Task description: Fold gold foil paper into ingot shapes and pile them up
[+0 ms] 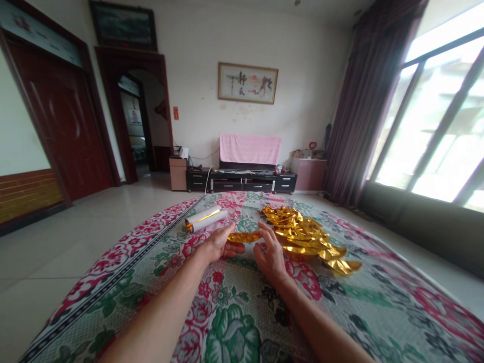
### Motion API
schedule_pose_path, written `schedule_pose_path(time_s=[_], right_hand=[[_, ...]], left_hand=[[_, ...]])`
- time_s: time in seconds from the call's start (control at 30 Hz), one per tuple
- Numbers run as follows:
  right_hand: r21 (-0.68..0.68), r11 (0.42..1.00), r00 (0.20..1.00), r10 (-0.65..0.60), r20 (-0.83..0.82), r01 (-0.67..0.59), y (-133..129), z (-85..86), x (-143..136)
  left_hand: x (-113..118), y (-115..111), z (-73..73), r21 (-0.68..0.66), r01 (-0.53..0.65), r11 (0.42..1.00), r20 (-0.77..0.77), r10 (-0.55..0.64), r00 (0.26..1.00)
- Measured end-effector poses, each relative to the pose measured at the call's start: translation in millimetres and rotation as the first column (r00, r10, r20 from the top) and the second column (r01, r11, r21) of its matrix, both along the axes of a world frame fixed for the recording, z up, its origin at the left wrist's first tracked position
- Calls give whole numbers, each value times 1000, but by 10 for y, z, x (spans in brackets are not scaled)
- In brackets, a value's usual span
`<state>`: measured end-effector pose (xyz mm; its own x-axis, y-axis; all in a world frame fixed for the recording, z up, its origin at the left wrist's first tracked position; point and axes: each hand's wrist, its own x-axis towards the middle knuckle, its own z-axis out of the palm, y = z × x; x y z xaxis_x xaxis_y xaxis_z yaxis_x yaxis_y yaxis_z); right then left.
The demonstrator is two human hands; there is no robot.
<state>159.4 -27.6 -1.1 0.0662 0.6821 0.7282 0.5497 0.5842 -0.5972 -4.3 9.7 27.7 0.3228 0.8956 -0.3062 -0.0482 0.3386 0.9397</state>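
Observation:
A narrow strip of folded gold foil paper [243, 237] spans the gap between my two hands, above the flowered cloth. My left hand [222, 243] grips its left end, the thumb on top and the other fingers stretched beneath. At the right end, the curled fingers of my right hand [270, 252] pinch the foil; their exact contact is small to make out. Just right of that hand lies a pile of folded gold foil pieces [306, 234], boat-shaped with pointed ends. Beyond my left hand rests a white roll [207, 220] with gold foil showing at its end and along its side.
The flowered tablecloth [230, 327] covers the rounded table under my arms. Past its far edge stands a low black cabinet [253, 184], with a pink cloth [249, 147] draped over something on it. A purple curtain [351, 101] hangs beside the window at right.

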Motion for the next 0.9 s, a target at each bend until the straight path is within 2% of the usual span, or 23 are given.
schedule_pose_path(time_s=[0.1,0.2,0.27,0.33,0.4,0.47,0.57,0.7,0.9], right_hand=[[47,997,991,-73,110,68,16,-13,-7],[58,995,990,-86,114,80,37,-26,3],[57,996,992,-79,103,74,43,-21,19],[32,996,990,-92,104,89,43,3,39],[-5,992,984,-127,127,129,41,49,62],[-28,985,973,-161,163,167,35,113,92],[-27,978,959,-196,203,206,1,229,172],[-34,975,948,-205,244,220,-150,360,371],[-31,989,931,-125,343,144,-476,421,839]], left_hand=[[4,-17,23,-27,46,999,-21,-46,999],[-5,-25,35,-10,83,996,-94,-84,992],[-19,-20,40,74,62,995,-183,-48,982],[-35,-10,50,231,6,973,-265,57,963],[-43,-3,70,429,-42,902,-288,181,940],[-39,-7,98,605,-53,794,-241,246,939],[0,-32,138,769,18,639,-195,207,959],[129,-76,155,886,152,437,-269,219,938],[505,-229,129,911,277,305,-358,254,898]])
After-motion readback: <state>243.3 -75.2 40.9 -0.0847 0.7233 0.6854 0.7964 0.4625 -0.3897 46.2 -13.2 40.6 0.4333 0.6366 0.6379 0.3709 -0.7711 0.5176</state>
